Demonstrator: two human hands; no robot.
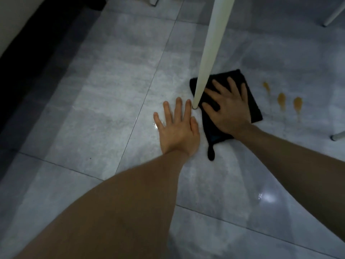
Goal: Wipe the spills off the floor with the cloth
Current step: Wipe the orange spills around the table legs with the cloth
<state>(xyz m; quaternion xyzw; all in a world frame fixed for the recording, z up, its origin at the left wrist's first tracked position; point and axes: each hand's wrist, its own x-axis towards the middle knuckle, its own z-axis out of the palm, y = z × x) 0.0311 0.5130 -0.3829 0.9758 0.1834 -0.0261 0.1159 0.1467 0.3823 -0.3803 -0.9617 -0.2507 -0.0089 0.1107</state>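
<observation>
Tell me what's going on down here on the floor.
A person is cleaning up spills. The right hand presses flat on a black cloth on the tile floor, beside a white table leg. The left hand rests flat on the tiles. Three brown spills to the cloth's right are not yet wiped.

Probably a home: grey tiled floor point(104, 101), white furniture legs point(211, 53).

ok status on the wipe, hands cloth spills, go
Right hand flat on cloth; left hand flat on floor. Three spills unwiped, right of cloth. Table leg at cloth's left edge.
</observation>
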